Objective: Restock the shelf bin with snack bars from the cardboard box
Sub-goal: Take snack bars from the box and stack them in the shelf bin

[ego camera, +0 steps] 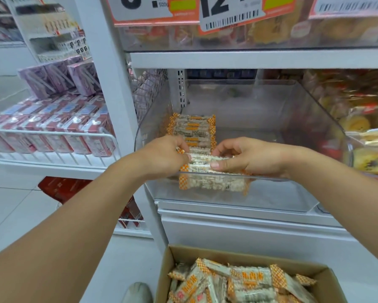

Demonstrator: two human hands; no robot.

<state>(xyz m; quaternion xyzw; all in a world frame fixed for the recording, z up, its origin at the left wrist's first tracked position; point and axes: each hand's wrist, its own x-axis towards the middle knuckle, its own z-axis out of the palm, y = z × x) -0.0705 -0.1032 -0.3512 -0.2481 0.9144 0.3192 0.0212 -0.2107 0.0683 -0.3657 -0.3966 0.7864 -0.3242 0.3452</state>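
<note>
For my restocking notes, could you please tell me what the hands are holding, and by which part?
Both hands hold a small stack of orange-checked, clear-wrapped snack bars over the clear plastic shelf bin: left hand pinches the left end, right hand the right end.

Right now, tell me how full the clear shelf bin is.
Mostly empty. The bin holds one row of snack bars along its left side; the rest of its floor is bare. Both hands hold bars at its front.

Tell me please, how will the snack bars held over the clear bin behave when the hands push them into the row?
The snack bars probably stay fairly stiff: they span between both hands without sagging. Their glossy wrappers look slippery, so they may slide. Flat-sided, they should not roll in the clear bin.
</note>
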